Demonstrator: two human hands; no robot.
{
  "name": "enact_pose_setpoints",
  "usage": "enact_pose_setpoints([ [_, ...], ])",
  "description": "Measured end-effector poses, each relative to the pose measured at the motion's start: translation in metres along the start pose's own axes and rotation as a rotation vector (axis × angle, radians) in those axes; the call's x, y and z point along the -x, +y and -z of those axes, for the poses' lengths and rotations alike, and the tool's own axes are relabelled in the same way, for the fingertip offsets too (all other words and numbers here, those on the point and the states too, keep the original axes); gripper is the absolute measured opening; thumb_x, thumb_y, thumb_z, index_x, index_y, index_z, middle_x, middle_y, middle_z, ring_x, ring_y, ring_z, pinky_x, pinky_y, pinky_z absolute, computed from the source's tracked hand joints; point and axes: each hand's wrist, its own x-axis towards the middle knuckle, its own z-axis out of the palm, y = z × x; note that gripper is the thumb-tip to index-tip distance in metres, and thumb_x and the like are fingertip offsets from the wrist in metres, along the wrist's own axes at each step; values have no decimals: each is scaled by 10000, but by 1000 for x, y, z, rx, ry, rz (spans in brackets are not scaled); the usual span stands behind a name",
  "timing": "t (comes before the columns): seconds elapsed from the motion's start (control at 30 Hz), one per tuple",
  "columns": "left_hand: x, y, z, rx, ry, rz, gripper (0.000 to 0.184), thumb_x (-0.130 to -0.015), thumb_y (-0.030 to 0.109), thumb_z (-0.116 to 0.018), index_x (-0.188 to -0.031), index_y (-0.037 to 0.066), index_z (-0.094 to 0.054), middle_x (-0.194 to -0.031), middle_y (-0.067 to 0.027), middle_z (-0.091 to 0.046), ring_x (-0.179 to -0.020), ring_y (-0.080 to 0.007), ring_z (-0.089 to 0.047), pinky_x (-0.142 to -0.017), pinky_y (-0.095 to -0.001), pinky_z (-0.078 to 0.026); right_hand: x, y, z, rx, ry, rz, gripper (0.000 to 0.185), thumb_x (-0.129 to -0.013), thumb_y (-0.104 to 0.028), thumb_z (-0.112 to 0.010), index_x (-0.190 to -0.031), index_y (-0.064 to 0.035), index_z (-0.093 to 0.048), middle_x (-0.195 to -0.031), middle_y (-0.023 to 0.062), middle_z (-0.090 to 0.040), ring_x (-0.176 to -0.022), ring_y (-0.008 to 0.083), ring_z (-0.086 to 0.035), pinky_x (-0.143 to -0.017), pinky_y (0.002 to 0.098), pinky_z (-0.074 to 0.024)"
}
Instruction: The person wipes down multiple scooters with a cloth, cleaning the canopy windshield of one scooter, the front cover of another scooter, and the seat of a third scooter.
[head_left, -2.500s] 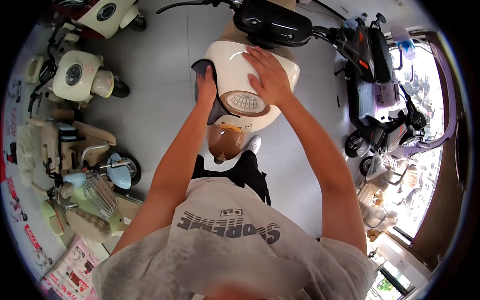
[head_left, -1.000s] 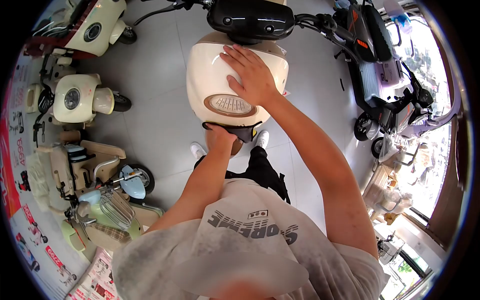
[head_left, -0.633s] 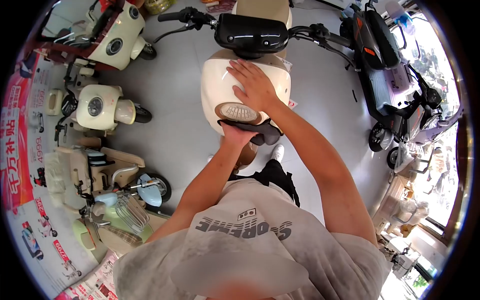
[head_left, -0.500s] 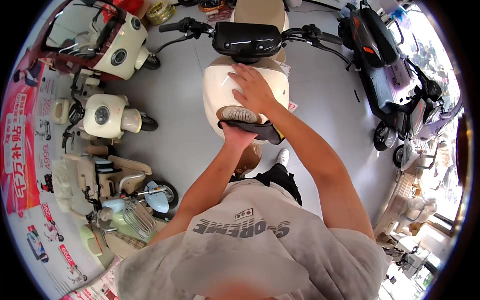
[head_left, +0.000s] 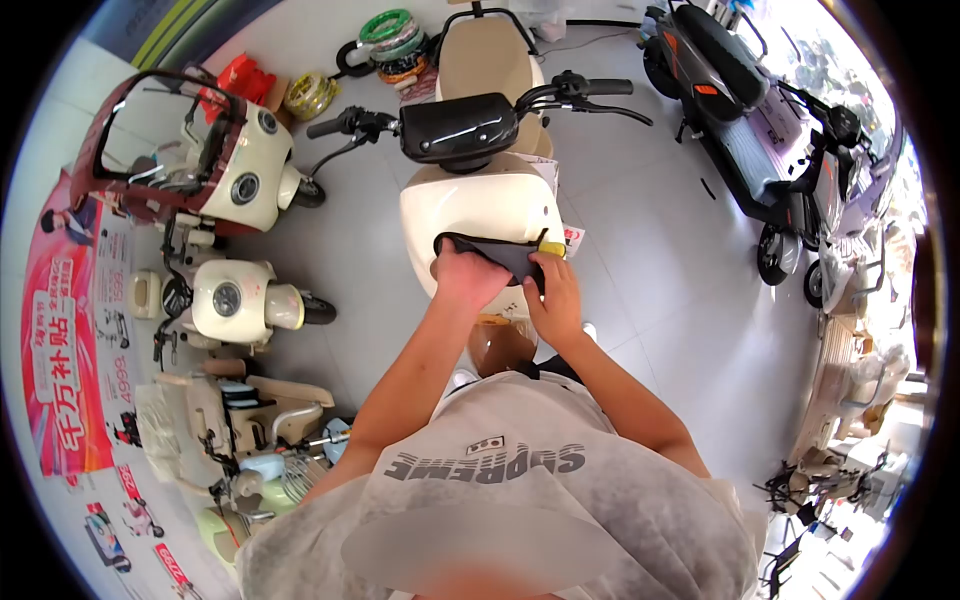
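Observation:
A dark grey cloth [head_left: 510, 258] with a black edge and a yellow patch at its right end is spread across the lower front of a cream electric scooter [head_left: 470, 210]. My left hand [head_left: 468, 278] grips the cloth's left part, its fingers partly tucked behind the fabric. At the right end, beside the yellow patch, my right hand [head_left: 555, 298] pinches the cloth's edge. The scooter's headlight is hidden behind the cloth and hands. Above them are the black handlebar cover [head_left: 458, 128] and the tan seat [head_left: 487, 60].
Along the left stand a cream scooter [head_left: 225, 298], a maroon-framed covered vehicle [head_left: 240, 185] and several more scooters, with a red poster [head_left: 75, 390] beside them. A dark scooter [head_left: 735, 150] is at the right. Coiled tyres [head_left: 392, 45] lie at the back. Grey tiles [head_left: 640, 260] form the floor.
My right hand has left the scooter's upper front panel and come down to the cloth's right end. The cloth has risen over the headlight, and the view has shifted.

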Motion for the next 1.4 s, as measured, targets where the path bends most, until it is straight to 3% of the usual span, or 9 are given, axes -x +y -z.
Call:
enact_pose_setpoints([
  [0.07,-10,23,14,357,-183,217,713,-1029,571,-138,-1536,111,-341,-1612,-101,-334,-1479,-322,-302,-1213,-526,-198,-13,-5,3,-24,-60,-32,415,-887,-130,-613,-1275,-4,-536,-1277,213,-578,-1174,405,-539,-1016,463,-416],
  [0.17,-49,49,57,-1166,-526,-328,674,-1045,509,-150,-1523,83,-361,-1602,-105,-349,-1487,-318,-282,-1218,-523,-173,-31,2,-5,42,-53,36,486,-896,-168,-607,-1340,5,-513,-1355,229,-556,-1231,415,-521,-1071,459,-392],
  [0.23,1,34,-35,-163,144,145,710,-1038,554,-140,-1543,90,-320,-1604,-97,-340,-1489,-324,-269,-1212,-536,-181,-36,19,-14,16,-78,89,488,-890,-197,-616,-1330,4,-551,-1440,231,-501,-1305,424,-467,-1112,478,-360],
  [0.43,22,51,-40,-148,267,277,880,-1009,654,-217,-1545,-44,-212,-1583,-281,-246,-1455,-431,-282,-1210,-569,-192,-45,15,-13,173,-69,91,272,-832,-155,-691,-1083,-51,-675,-1379,179,-507,-1324,405,-429,-1099,501,-359],
  [0.77,21,59,-24,-298,388,349,994,-994,625,-391,-1526,-149,-67,-1568,-338,-224,-1450,-455,-290,-1173,-521,-267,-109,27,-7,355,134,128,74,-867,-108,-661,-935,-87,-639,-828,59,-680,-845,298,-642,-767,445,-439],
  [0.97,28,50,-6,-426,436,330,968,-989,568,-447,-1556,-96,-30,-1598,-276,-220,-1463,-417,-296,-1165,-503,-290,-118,24,-39,193,-103,-136,438,-898,-279,-660,-1221,2,-565,-1212,234,-602,-1073,412,-618,-1027,478,-453],
  [1.17,56,34,20,-807,535,298,563,-971,429,-545,-1360,24,-510,-1355,-162,-556,-1207,-331,-559,-1009,-451,-452,-122,19,-86,356,-61,-205,925,-886,-543,-632,-1491,83,-315,-1578,285,-270,-1478,432,-238,-1203,513,-228],
  [1.27,59,55,-1,-1022,323,-153,280,-954,282,-569,-1131,79,-645,-986,-50,-682,-951,-202,-645,-867,-389,-485,-132,5,-92,383,-91,-245,976,-878,-588,-614,-1513,76,-286,-1602,281,-225,-1501,437,-182,-1219,547,-150],
  [1.4,2,101,-15,-1385,290,-639,412,-925,319,-565,-1246,66,-613,-1153,-73,-620,-1152,-190,-544,-1001,-363,-406,-132,5,-93,412,-57,-189,896,-860,-567,-639,-1468,40,-388,-1553,247,-326,-1485,425,-216,-1216,555,-150],
])
